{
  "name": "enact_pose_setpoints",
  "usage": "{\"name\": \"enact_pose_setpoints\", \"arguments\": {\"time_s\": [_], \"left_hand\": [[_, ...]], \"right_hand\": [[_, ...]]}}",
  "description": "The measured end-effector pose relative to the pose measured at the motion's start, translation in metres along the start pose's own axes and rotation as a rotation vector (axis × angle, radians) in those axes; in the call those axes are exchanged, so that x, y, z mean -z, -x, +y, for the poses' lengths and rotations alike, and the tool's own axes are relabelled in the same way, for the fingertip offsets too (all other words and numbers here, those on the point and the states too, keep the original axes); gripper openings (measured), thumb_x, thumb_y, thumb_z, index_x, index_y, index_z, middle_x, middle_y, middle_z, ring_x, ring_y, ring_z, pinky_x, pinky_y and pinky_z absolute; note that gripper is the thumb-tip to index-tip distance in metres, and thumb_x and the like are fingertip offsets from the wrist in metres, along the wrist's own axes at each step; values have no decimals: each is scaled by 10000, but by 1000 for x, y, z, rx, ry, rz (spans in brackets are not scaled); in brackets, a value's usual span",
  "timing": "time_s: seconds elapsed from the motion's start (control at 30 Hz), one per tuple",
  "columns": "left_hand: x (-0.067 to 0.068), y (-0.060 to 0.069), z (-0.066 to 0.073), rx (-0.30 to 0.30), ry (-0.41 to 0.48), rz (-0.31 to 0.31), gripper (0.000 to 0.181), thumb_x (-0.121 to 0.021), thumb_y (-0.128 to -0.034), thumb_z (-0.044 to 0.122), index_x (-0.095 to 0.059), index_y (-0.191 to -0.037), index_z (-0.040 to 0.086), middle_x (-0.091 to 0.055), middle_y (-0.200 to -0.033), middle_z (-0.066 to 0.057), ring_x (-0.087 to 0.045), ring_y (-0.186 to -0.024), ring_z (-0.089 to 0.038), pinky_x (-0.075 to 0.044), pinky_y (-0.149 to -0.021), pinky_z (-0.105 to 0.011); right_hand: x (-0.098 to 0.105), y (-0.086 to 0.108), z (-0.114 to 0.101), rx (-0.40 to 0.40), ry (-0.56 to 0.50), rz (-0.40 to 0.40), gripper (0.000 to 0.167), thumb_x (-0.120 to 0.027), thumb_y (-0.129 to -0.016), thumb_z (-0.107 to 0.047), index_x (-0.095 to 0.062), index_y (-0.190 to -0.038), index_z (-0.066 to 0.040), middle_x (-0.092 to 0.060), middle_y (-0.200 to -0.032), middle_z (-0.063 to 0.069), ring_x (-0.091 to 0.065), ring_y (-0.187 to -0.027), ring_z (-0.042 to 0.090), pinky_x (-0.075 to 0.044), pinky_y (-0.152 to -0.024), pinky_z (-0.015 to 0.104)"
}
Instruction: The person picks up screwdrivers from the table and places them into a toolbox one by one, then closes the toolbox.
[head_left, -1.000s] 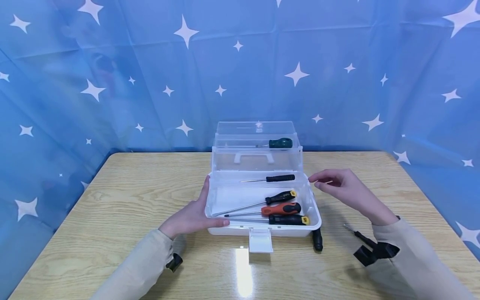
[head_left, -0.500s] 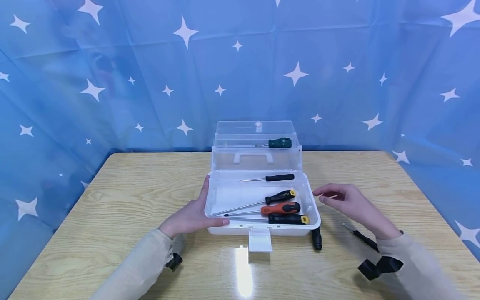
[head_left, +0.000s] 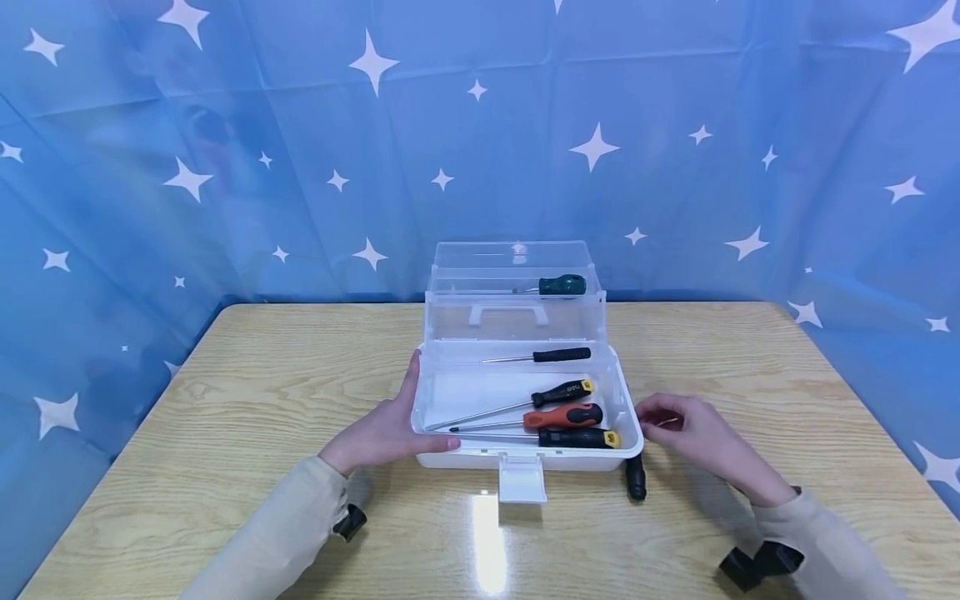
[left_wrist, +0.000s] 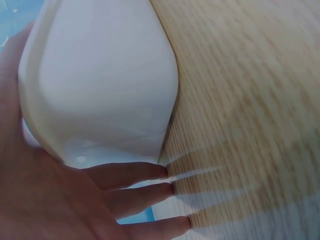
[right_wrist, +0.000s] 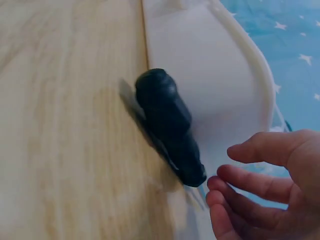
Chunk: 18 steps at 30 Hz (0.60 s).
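- Right hand (head_left: 692, 433) has moved nearer along the box's (head_left: 465, 460) right end; loose driver (right_wrist: 167, 115) on the desk (head_left: 300, 367) there now looks within reach.
- Its fingers are half curled, holding nothing, just beside the driver.
- Left hand (head_left: 381, 439) spread against the box's left end, likely steadying it.

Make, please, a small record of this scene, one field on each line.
Container: white toolbox, clear lid raised
Inside: orange-and-black screwdriver, two black-and-yellow screwdrivers, slim black screwdriver
Near lid: green-handled screwdriver, in or behind it unclear
Left grip: touches the toolbox at its left front corner
Right grip: beside toolbox's right side, near loose black-handled screwdriver, holding nothing; contact unclear
Surface: wood-grain table
Background: blue cloth with white stars
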<state>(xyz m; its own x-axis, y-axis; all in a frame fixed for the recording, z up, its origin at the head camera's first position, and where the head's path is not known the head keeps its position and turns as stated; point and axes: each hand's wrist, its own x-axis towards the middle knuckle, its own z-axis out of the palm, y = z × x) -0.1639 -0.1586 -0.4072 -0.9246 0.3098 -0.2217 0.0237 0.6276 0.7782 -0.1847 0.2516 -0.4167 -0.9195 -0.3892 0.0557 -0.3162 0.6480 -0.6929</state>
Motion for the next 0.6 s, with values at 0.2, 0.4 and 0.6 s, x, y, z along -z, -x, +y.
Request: {"name": "enact_pose_setpoints", "arguments": {"time_s": [0.2, 0.4, 0.6], "left_hand": [[0, -1, 0, -8, 2, -1, 1294, -801, -729, 519, 183, -1527, 256, -443, -1385, -290, -552, -1112, -326, -440, -915, -510], [0, -1, -1, -15, 17, -1, 1293, -806, -732, 503, 182, -1528, 253, -437, -1394, -281, -546, -1121, -332, -436, -921, -515], [0, 0, 0, -4, 9, -3, 1295, -804, -731, 512, 184, -1527, 253, -422, -1403, -290, -542, -1126, -336, -434, -926, -514]], "right_hand": [[-7, 2, -2, -45, 71, 16, 94, -699, -845, -30, -667, -933, -26, -627, -847, 6, -559, -767, 150, -486, -637, 258], [-15, 3, -3, -94, 143, 47, 127, -721, -810, -61, -596, -818, -76, -514, -706, -14, -458, -646, 149, -374, -535, 252], [-20, 2, -2, -153, 196, 45, 155, -726, -805, -112, -578, -791, -66, -487, -679, -10, -432, -607, 154, -327, -513, 262]]}}
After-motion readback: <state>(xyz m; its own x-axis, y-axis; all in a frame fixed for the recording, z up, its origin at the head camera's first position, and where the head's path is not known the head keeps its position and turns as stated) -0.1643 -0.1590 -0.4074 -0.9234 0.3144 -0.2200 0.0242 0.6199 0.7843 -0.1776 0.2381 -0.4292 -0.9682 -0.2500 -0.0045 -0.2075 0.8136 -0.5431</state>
